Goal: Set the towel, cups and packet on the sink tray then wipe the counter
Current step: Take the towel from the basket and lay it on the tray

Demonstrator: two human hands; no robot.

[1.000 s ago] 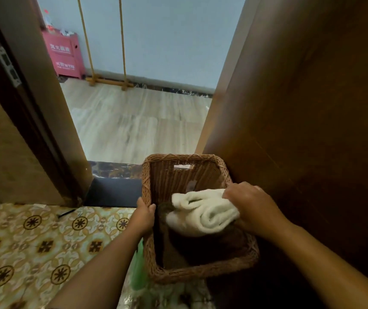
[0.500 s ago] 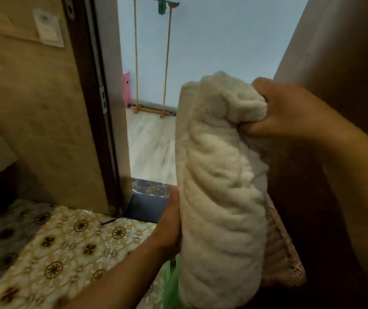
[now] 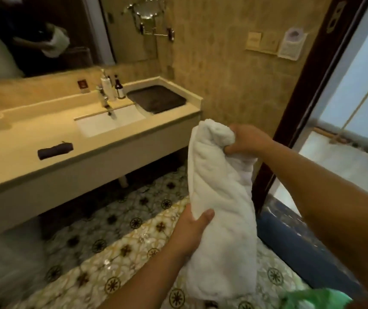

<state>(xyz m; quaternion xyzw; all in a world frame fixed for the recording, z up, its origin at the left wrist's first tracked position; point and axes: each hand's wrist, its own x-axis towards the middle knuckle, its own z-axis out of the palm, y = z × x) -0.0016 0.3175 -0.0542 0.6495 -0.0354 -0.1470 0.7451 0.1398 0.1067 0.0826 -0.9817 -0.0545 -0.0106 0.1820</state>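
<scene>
A rolled white towel [image 3: 221, 197] hangs upright in front of me, above the patterned floor. My right hand [image 3: 247, 139] grips its top end. My left hand [image 3: 192, 230] holds its lower left side, thumb across the cloth. Further left stands the cream counter [image 3: 33, 134] with a white sink [image 3: 109, 119]. A dark tray [image 3: 156, 99] lies on the counter right of the sink, with nothing on it. A dark folded cloth [image 3: 55, 150] rests near the counter's front edge. No cups or packet show.
A tap [image 3: 103, 97] and two bottles [image 3: 114, 88] stand behind the sink. A mirror [image 3: 33, 34] fills the wall above. A dark door frame [image 3: 294, 108] and doorway are on the right. Something green [image 3: 312, 297] shows at the bottom right. Open floor [image 3: 111, 241] lies under the counter.
The towel came up out of the wicker basket in my right hand, and my left hand has taken its lower part. My view has swung left from the doorway to the sink counter.
</scene>
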